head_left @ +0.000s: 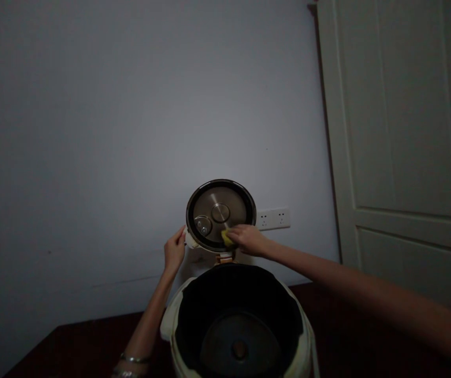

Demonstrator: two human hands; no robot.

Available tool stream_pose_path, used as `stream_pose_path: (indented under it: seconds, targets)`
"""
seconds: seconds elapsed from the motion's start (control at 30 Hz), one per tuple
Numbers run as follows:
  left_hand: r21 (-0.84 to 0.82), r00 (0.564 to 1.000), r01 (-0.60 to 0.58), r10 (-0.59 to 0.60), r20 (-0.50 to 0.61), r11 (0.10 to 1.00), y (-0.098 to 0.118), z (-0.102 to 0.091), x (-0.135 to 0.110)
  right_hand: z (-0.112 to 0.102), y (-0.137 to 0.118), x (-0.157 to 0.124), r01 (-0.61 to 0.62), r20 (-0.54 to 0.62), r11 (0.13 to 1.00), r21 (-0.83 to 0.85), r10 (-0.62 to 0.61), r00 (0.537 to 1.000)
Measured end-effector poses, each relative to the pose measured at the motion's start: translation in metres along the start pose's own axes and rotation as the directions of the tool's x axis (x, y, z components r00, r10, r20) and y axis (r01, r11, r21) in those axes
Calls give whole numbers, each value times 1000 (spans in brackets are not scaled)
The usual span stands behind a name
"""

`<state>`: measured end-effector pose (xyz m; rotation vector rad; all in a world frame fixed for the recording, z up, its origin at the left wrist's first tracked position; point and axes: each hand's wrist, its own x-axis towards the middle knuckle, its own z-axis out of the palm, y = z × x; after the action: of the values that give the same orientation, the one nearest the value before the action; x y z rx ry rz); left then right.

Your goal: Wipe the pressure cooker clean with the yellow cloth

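Observation:
An electric pressure cooker [307, 336] with a pale body stands below me, its dark inside showing a round heating plate [254, 336]. Its hinged lid [219, 197] is raised, the metal underside facing me. My left hand [175, 251] grips the lid's edge at the left, fingers partly hidden behind it. At the lower right of the underside, my right hand [249, 239] pinches a yellow sponge or cloth [227, 239] against the metal. A small valve fitting [202, 226] sits on the lid's lower left.
The cooker stands on a dark red tabletop [87, 346] against a pale wall [130, 131]. Two wall sockets [273, 219] are just right of the lid. A white panelled door [406, 131] fills the right side.

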<state>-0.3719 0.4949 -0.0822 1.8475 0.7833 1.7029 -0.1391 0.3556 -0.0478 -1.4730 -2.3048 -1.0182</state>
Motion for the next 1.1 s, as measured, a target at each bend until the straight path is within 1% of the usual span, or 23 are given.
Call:
stream_pose_path:
  seconds: [0.03, 0.07, 0.1, 0.13, 0.17, 0.2, 0.27, 0.3, 0.37, 0.43, 0.47, 0.53, 0.6, 0.67, 0.77, 0.8, 0.87, 0.93, 0.97, 1.03, 1.1]
  targets:
    - [10, 1000, -4, 4, -3, 1000, -1, 0, 0, -7, -4, 15, -102, -58, 992, 79, 107, 993]
    - [18, 1000, -3, 3, -6, 1000, -1, 0, 0, -13, -8, 31, -205, -120, 962, 178, 228, 966]
    - [25, 1000, 3, -3, -6, 1000, -1, 0, 0, -18, -12, 49, -281, -160, 915, 291, 336, 928]
    - [29, 1000, 13, -12, -5, 999, -2, -1, 1, -21, -17, 66, -334, -178, 849, 410, 434, 883]
    - [30, 1000, 21, -21, -5, 999, -2, -1, 1, -22, -21, 83, -340, -184, 777, 530, 497, 848]
    - [28, 1000, 26, -26, -7, 999, -3, -1, 1, -21, -25, 99, -309, -185, 716, 626, 521, 833]
    - [24, 1000, 24, -24, -13, 999, -3, 0, 0, -16, -34, 122, -268, -188, 672, 691, 525, 830]
    - [25, 1000, 20, -20, -17, 999, -3, 0, 0, -12, -38, 129, -247, -194, 667, 703, 514, 835]
    - [41, 999, 19, -18, -35, 999, -3, 1, 0, -3, -47, 132, -214, -206, 664, 716, 494, 845]
    - [62, 998, 22, -18, -66, 998, -4, 3, 0, 7, -55, 125, -170, -217, 666, 726, 457, 863]
    - [69, 997, 23, -17, -80, 997, -5, 3, 0, 12, -58, 118, -148, -213, 673, 725, 424, 880]
    - [65, 995, 22, -16, -94, 998, -6, 4, 0, 21, -62, 103, -111, -179, 705, 701, 325, 929]
    - [42, 996, 14, -10, -84, 999, -8, 4, 0, 25, -62, 89, -91, -110, 765, 638, 207, 972]
    - [21, 997, 4, -2, -72, 1000, -8, 4, 0, 25, -58, 75, -77, -31, 841, 535, 110, 993]
    - [1, 998, 14, -14, -57, 1000, -6, 4, -1, 19, -47, 53, -40, 106, 950, 310, 7, 994]
    - [-5, 998, 29, -29, -53, 1000, -6, 4, -1, 17, -42, 44, -11, 160, 974, 227, -26, 987]
    - [-19, 997, 58, -59, -50, 998, -4, 4, -2, 13, -33, 27, 51, 250, 995, 84, -70, 966]
    - [-35, 995, 76, -78, -56, 996, -3, 5, -2, 8, -25, 12, 107, 298, 994, -8, -100, 949]
    - [-43, 995, 78, -81, -59, 996, -3, 5, -2, 5, -23, 6, 113, 312, 993, -42, -95, 946]
    - [-55, 995, 72, -76, -59, 996, -3, 5, -1, -3, -19, 3, 69, 340, 993, -95, -32, 940]
    - [-61, 996, 63, -67, -59, 996, -3, 5, -1, -15, -18, 9, -12, 357, 992, -128, 57, 932]
